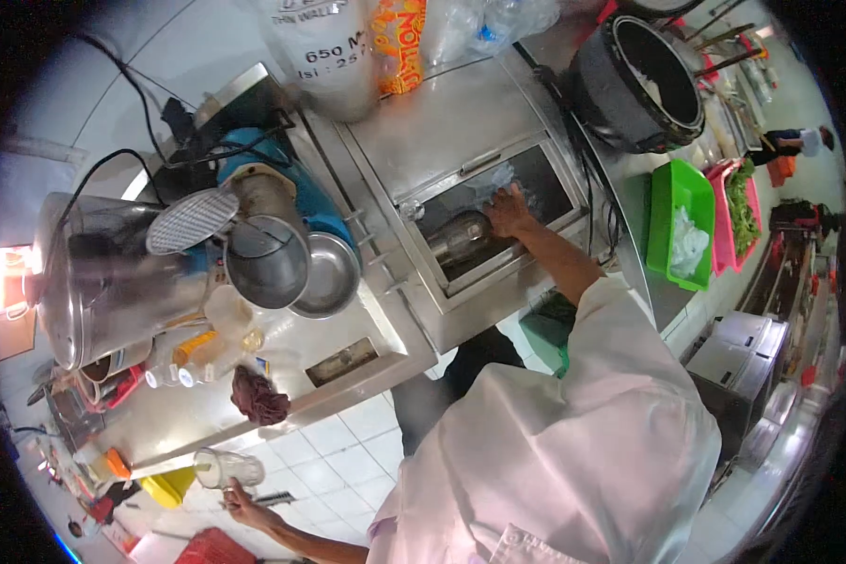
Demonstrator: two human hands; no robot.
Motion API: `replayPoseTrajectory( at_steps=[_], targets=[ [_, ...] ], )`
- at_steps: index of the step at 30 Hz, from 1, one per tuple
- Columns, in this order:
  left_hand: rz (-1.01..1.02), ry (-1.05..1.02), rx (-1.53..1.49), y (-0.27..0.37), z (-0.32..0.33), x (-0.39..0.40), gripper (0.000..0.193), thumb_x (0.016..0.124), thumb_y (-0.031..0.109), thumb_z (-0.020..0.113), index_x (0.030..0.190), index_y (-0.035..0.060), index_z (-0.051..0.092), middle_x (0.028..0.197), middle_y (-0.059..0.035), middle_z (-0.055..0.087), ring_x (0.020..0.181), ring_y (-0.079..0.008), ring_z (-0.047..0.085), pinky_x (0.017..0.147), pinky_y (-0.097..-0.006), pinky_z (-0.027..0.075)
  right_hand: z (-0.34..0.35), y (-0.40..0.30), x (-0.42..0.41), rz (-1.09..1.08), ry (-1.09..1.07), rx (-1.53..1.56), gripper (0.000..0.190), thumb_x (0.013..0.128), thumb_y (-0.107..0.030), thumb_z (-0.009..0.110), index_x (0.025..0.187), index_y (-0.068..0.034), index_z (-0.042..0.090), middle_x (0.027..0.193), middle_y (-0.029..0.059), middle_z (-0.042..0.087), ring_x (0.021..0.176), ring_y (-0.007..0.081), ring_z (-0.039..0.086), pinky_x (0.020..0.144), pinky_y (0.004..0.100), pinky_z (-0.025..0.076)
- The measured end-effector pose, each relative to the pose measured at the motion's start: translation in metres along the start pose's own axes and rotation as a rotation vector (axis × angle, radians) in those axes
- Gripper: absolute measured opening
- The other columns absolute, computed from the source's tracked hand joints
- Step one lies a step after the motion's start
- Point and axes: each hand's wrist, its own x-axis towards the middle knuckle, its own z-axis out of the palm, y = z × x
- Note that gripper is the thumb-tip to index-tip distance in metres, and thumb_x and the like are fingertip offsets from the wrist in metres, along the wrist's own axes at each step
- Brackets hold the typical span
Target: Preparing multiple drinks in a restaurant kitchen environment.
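Note:
At the lower left my left hand (248,506) grips a clear glass mug (236,471) by its handle side, tipped sideways in the view. Above the middle, my right hand (509,213) reaches into the rectangular opening of a stainless steel counter bin (465,289). Crumpled clear plastic (492,182) lies by its fingers, and a shiny rounded vessel (458,238) sits beside the hand inside the opening. Whether those fingers hold anything cannot be made out. A small clear knob or lid (412,210) rests on the frame's corner.
Left of the bin stand a metal pitcher (268,262), a steel bowl (333,275) and a large steel pot (113,282). A dark rag (257,396) hangs near the counter edge. Rightward are a black pot (606,84) and a green basket (659,225). A person (793,141) stands far off.

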Motion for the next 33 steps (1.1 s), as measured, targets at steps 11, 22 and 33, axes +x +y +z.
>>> replayPoseTrajectory(
  at_steps=[11,22,33],
  targets=[
    [-0.338,-0.371,-0.217,0.108,0.07,-0.163,0.041,0.077,-0.004,0.064,0.06,0.0123,0.031,0.06,0.0073,0.023,0.056,-0.0062,0.024,0.051,-0.0228,0.022,0.006,0.045,-0.025,-0.052,-0.093,-0.234,0.036,0.086,-0.037,0.058,0.102,-0.006,0.064,0.1,0.0129,0.068,0.098,0.0297,0.064,0.079,0.0441,0.051],
    [-0.304,-0.502,-0.075,0.168,0.107,-0.193,0.043,0.077,0.002,0.072,0.059,0.0116,0.034,0.058,0.0081,0.029,0.057,-0.0039,0.023,0.051,-0.0239,0.018,0.012,-0.014,0.026,-0.227,-0.014,-0.176,0.026,0.088,-0.014,0.052,0.11,-0.001,0.056,0.105,0.0175,0.064,0.093,0.0269,0.064,0.075,0.0422,0.053],
    [-0.361,-0.467,-0.15,0.189,0.105,-0.214,0.046,0.071,0.001,0.073,0.057,0.0105,0.03,0.055,0.0068,0.03,0.054,-0.0038,0.024,0.048,-0.0236,0.018,0.047,0.017,0.07,-0.32,-0.561,-0.12,0.055,0.091,-0.048,0.043,0.126,-0.007,0.054,0.128,0.0131,0.054,0.117,0.0298,0.051,0.098,0.0462,0.039]
  ],
)
